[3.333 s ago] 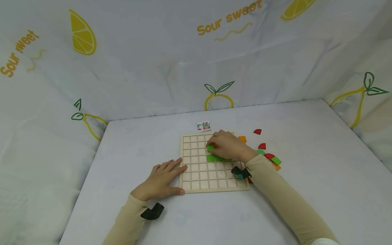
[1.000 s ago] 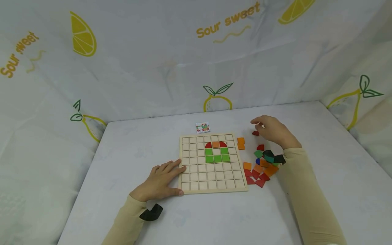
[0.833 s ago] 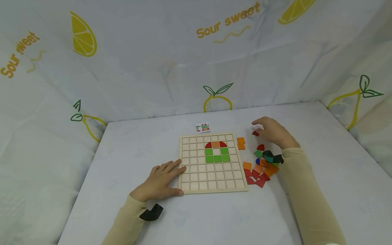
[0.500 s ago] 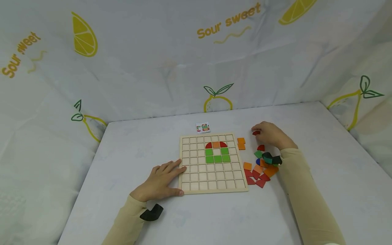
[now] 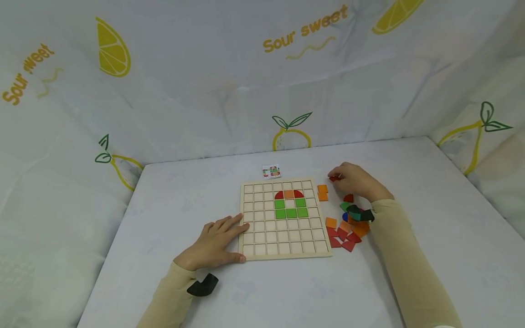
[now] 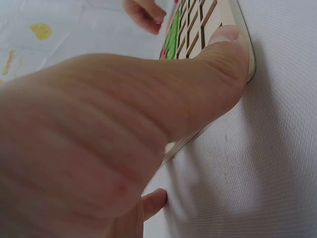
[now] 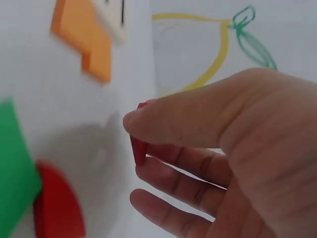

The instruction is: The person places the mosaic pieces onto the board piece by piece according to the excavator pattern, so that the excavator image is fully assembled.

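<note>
White counter (image 5: 172, 200) meeting lemon-print cloth (image 5: 197, 100), board (image 5: 283, 237) well inside its side edges, my left hand (image 5: 214, 246) touching it, fingers spread, right hand (image 5: 356, 181) pinching a red piece (image 7: 138, 148)

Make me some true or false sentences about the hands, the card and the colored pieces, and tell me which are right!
1. Five green tiles are on the wooden board. True.
2. The right hand pinches a red piece. True.
3. The left hand pinches a blue piece. False: the left hand rests at the board's left edge.
4. The picture card lies on the board. False: it lies on the table, just beyond the board.
5. On the board, a light orange tile sits between two red quarter-rounds. True.
</note>
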Demonstrator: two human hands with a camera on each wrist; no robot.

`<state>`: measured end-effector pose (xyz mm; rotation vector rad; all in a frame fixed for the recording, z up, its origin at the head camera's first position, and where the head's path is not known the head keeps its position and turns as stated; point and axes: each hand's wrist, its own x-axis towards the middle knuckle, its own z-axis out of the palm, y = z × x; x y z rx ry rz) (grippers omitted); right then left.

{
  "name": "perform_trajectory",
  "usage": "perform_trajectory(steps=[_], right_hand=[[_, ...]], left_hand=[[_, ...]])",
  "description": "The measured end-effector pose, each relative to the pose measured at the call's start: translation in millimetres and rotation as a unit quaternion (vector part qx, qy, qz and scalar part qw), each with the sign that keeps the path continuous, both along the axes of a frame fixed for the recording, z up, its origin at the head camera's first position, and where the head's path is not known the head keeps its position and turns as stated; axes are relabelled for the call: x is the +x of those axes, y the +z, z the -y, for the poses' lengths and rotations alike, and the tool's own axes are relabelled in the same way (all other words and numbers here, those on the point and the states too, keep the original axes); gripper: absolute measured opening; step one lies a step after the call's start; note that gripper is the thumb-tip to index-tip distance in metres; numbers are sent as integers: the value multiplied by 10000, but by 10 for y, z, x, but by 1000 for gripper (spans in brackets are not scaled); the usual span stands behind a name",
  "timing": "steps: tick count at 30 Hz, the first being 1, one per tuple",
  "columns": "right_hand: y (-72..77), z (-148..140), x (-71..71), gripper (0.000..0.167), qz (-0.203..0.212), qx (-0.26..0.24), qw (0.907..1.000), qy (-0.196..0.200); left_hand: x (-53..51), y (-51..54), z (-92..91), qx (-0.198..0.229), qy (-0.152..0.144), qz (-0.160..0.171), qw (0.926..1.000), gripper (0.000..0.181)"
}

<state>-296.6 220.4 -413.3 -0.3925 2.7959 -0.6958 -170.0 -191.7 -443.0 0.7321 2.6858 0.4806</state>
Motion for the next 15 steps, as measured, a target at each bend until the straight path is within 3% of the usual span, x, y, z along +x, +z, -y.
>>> perform_trajectory(steps=[8, 15], right_hand=[[132, 451, 136, 29, -414, -414, 9963, 623], [84, 819, 259, 26, -498, -318, 9907, 1225]], left_hand=[[8, 8, -1, -1, -10, -29, 10000, 83], [8, 5, 5, 46, -15, -15, 10000, 83]])
